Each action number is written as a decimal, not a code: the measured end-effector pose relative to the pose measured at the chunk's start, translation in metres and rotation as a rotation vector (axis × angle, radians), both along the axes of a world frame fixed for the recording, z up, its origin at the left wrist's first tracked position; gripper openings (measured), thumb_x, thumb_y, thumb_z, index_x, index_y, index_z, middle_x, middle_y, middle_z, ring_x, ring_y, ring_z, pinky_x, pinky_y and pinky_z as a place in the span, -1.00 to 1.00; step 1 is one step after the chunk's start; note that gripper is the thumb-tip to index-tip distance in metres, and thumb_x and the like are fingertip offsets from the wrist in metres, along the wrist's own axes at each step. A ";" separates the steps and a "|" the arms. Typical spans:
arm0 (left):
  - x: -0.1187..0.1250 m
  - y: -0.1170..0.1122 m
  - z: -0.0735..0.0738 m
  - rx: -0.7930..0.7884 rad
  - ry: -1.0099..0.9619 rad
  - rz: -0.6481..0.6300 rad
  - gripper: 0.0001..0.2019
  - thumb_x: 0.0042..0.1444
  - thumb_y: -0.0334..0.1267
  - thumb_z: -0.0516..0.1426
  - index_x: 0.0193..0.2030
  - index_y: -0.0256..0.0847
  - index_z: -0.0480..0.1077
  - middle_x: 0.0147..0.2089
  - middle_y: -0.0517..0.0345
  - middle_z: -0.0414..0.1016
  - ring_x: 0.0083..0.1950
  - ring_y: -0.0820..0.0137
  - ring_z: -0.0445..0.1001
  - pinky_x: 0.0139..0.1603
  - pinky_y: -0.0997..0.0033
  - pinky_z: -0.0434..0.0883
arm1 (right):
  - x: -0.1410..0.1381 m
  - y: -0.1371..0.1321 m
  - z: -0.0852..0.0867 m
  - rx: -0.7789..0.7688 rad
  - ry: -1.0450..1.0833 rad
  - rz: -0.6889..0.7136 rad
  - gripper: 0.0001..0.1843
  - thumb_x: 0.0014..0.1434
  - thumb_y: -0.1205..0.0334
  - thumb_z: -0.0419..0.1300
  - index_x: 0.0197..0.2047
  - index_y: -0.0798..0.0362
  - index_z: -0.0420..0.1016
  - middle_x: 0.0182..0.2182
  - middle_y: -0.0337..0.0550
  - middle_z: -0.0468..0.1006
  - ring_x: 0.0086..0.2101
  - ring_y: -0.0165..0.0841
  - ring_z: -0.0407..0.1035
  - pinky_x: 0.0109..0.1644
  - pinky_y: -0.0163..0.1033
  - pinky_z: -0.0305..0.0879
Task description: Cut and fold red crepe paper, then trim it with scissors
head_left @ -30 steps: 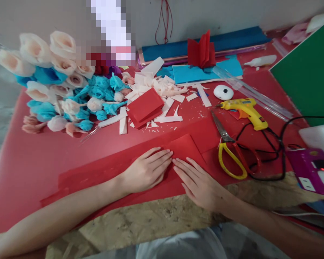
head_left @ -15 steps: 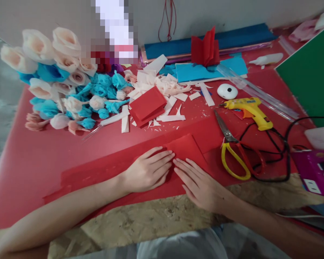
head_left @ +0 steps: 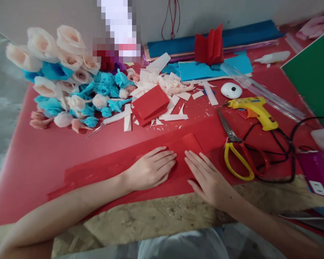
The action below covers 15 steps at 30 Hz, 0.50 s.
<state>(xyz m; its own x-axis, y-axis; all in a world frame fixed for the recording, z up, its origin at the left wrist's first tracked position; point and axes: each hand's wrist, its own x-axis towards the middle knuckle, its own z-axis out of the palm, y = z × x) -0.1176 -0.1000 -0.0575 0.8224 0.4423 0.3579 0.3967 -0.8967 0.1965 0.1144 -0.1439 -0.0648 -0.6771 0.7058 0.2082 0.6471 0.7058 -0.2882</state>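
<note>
My left hand (head_left: pixel 151 169) lies flat, fingers stretched out, on a long strip of red crepe paper (head_left: pixel 102 169) spread across the red table (head_left: pixel 29 154). My right hand (head_left: pixel 207 176) also lies flat on the strip, fingers pointing up-left, just right of the left hand. Both press down a folded-over flap (head_left: pixel 187 144) at the strip's right end. Neither hand grips anything.
Yellow-handled scissors (head_left: pixel 236 153) lie right of my right hand, beside a yellow glue gun (head_left: pixel 255 109) with a black cord. A folded red paper stack (head_left: pixel 149 104), white scraps and a heap of blue and cream paper flowers (head_left: pixel 67 82) lie behind. A purple box (head_left: pixel 317 171) is at right.
My right hand has slid a little to the right along the folded flap, opening a gap from the left hand. The left hand stays put.
</note>
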 end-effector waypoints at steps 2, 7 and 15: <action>0.000 0.000 0.000 -0.006 0.002 -0.009 -0.75 0.13 -0.42 0.01 -0.06 -0.43 0.36 -0.01 -0.15 0.49 0.07 0.26 0.43 0.15 0.13 0.38 | 0.004 0.001 -0.001 -0.014 -0.009 -0.061 -0.34 0.17 0.38 -0.02 0.31 0.34 -0.09 0.19 0.23 0.20 0.24 -0.16 -0.05 0.22 0.07 0.12; 0.001 0.001 0.001 0.000 -0.005 -0.008 -0.76 0.13 -0.44 0.01 -0.07 -0.46 0.35 -0.02 -0.15 0.50 0.04 0.21 0.45 0.11 0.11 0.41 | 0.006 0.001 -0.002 -0.012 -0.037 -0.131 -0.34 0.18 0.38 -0.03 0.31 0.33 -0.11 0.20 0.23 0.19 0.25 -0.16 -0.08 0.22 0.10 0.09; -0.001 0.001 0.000 0.005 0.004 -0.014 -0.76 0.14 -0.45 0.00 -0.07 -0.45 0.35 -0.02 -0.16 0.50 0.05 0.21 0.45 0.11 0.11 0.42 | 0.006 0.000 -0.001 -0.012 -0.063 -0.100 -0.43 0.18 0.34 -0.01 0.24 0.39 0.06 0.21 0.24 0.17 0.26 -0.15 -0.12 0.25 0.09 0.04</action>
<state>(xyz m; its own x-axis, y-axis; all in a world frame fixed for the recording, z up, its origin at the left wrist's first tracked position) -0.1183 -0.0990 -0.0574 0.8299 0.4291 0.3566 0.3851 -0.9030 0.1905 0.1207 -0.1440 -0.0662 -0.6146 0.7728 0.1586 0.7315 0.6335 -0.2523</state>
